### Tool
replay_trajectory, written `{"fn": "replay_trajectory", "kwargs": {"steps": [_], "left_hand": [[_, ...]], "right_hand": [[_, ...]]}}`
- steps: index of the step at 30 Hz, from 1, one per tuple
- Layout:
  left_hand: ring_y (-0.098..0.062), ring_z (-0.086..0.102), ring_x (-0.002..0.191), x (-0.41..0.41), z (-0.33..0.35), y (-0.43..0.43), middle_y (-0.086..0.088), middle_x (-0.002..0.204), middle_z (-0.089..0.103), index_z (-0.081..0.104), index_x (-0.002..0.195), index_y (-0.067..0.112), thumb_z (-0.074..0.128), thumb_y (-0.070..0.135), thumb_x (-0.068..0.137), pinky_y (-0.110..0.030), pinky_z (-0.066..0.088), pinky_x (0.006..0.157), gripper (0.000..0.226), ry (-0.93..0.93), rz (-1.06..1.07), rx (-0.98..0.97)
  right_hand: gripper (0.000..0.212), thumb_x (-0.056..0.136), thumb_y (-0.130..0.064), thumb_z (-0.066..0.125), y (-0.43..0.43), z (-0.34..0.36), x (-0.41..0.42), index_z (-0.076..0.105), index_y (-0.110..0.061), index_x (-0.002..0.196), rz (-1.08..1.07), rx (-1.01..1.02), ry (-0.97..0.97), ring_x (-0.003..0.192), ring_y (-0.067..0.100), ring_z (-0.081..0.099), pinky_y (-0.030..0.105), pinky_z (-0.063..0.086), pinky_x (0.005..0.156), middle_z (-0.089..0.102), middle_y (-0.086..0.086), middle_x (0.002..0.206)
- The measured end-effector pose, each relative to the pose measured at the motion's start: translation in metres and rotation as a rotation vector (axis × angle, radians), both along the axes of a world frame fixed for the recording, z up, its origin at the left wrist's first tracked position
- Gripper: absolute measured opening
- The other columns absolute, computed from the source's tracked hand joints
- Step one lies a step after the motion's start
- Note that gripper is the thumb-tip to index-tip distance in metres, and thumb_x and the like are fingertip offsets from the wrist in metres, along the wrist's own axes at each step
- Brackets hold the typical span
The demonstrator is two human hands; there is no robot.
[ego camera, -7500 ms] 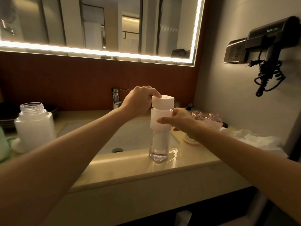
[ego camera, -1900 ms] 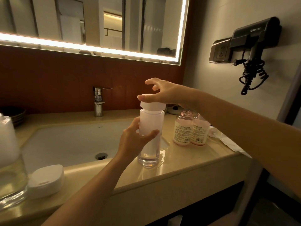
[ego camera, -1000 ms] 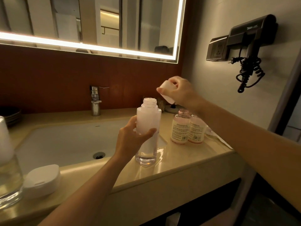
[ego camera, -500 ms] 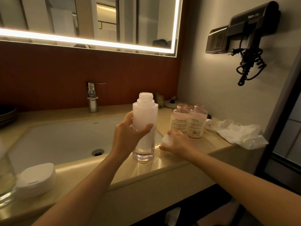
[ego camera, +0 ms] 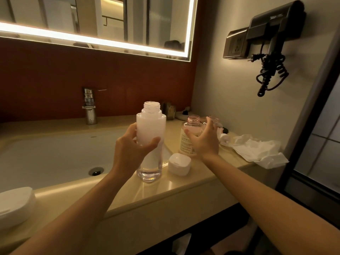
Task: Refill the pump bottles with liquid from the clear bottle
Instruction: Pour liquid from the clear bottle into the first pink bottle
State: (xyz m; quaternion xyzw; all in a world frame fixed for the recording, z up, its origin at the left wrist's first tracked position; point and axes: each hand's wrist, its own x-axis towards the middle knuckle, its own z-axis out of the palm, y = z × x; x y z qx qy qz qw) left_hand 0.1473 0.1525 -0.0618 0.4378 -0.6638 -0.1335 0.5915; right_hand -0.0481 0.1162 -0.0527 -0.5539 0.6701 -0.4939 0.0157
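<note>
Left hand (ego camera: 128, 153) grips the uncapped tall bottle (ego camera: 151, 126), upright; right hand (ego camera: 204, 140), fingers spread wide, empty, close to the small bottle (ego camera: 189, 129).

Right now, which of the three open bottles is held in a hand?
The tall clear bottle, gripped by the left hand. The two small pink bottles stand free; the open right hand grips neither.

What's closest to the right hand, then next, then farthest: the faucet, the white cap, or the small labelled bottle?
1. Small labelled bottle, right in front of the right hand.
2. White cap, on the counter, lower left of the hand.
3. Faucet, far left, behind the sink.
</note>
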Motion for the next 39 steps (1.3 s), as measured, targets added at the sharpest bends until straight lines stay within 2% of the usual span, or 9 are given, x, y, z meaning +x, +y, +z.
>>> {"fn": "replay_trajectory", "kwargs": {"steps": [6,12,17,19,22,26,33,36,39], "left_hand": [[-0.015,0.054,0.097,-0.002,-0.002,-0.004,-0.012,0.124,0.057,0.047,0.128,0.007,0.063,0.047,0.064,-0.016,0.046,0.071,0.077,0.007,-0.006,-0.003],[-0.015,0.052,0.100,0.000,-0.006,-0.006,-0.008,0.124,0.055,0.043,0.128,0.010,0.065,0.049,0.059,-0.013,0.044,0.068,0.082,0.030,-0.037,0.033],[-0.023,0.057,0.104,0.003,-0.021,-0.003,0.000,0.120,0.051,0.035,0.131,0.014,0.066,0.062,0.049,-0.034,0.053,0.078,0.100,-0.044,-0.065,0.054],[-0.024,0.056,0.103,0.002,-0.024,-0.005,-0.004,0.119,0.052,0.036,0.129,0.013,0.071,0.053,0.054,-0.034,0.053,0.079,0.093,-0.038,-0.047,0.065],[-0.022,0.056,0.101,0.000,-0.025,-0.008,-0.007,0.120,0.054,0.039,0.128,0.010,0.080,0.031,0.063,-0.024,0.050,0.075,0.080,-0.035,-0.009,0.047],[-0.018,0.055,0.097,0.005,-0.024,-0.008,-0.007,0.119,0.055,0.041,0.127,0.009,0.081,0.028,0.063,-0.012,0.045,0.067,0.077,-0.053,0.023,0.010],[-0.024,0.056,0.094,0.036,-0.015,-0.007,-0.016,0.120,0.058,0.042,0.127,0.004,0.083,0.026,0.062,-0.027,0.049,0.069,0.080,-0.154,0.144,-0.027],[-0.028,0.057,0.094,0.055,-0.008,-0.007,-0.016,0.118,0.058,0.042,0.127,0.005,0.083,0.026,0.062,-0.030,0.049,0.068,0.079,-0.208,0.200,-0.021],[-0.024,0.051,0.089,0.069,-0.001,-0.004,-0.015,0.114,0.058,0.042,0.126,0.008,0.084,0.024,0.063,-0.033,0.048,0.067,0.077,-0.240,0.251,-0.022]], "right_hand": [[0.090,0.076,-0.050,0.067,-0.014,0.003,0.005,0.020,-0.015,0.144,0.016,0.009,0.004,0.123,0.023,0.046,0.027,0.040,0.077,0.034,0.005,0.145],[0.090,0.075,-0.048,0.070,-0.022,0.003,0.006,0.022,-0.014,0.143,-0.009,0.060,0.131,0.124,0.024,0.045,0.029,0.043,0.077,0.033,0.007,0.145],[0.082,0.073,-0.052,0.069,-0.027,0.003,0.007,0.034,-0.011,0.135,-0.032,0.093,0.169,0.116,0.025,0.051,0.030,0.048,0.076,0.035,0.009,0.140],[0.082,0.073,-0.053,0.069,-0.028,0.003,0.008,0.035,-0.011,0.134,-0.020,0.095,0.167,0.113,0.024,0.052,0.029,0.048,0.074,0.035,0.009,0.138],[0.082,0.072,-0.054,0.069,-0.029,0.002,0.009,0.034,-0.012,0.133,0.012,0.107,0.150,0.111,0.024,0.053,0.031,0.048,0.073,0.038,0.008,0.135],[0.077,0.073,-0.051,0.070,-0.028,0.001,0.011,0.033,-0.015,0.131,0.077,0.130,0.128,0.107,0.023,0.054,0.032,0.048,0.072,0.049,0.006,0.127],[0.070,0.071,-0.048,0.072,-0.016,0.019,0.030,0.039,-0.016,0.123,0.200,-0.001,0.111,0.099,0.021,0.057,0.025,0.042,0.068,0.057,0.005,0.117],[0.071,0.070,-0.049,0.073,-0.005,0.026,0.049,0.039,-0.015,0.123,0.304,-0.038,0.081,0.100,0.022,0.058,0.029,0.049,0.074,0.057,0.005,0.117],[0.071,0.068,-0.052,0.073,0.006,0.021,0.069,0.040,-0.016,0.119,0.365,-0.043,0.087,0.098,0.021,0.059,0.035,0.052,0.078,0.058,0.003,0.115]]}}
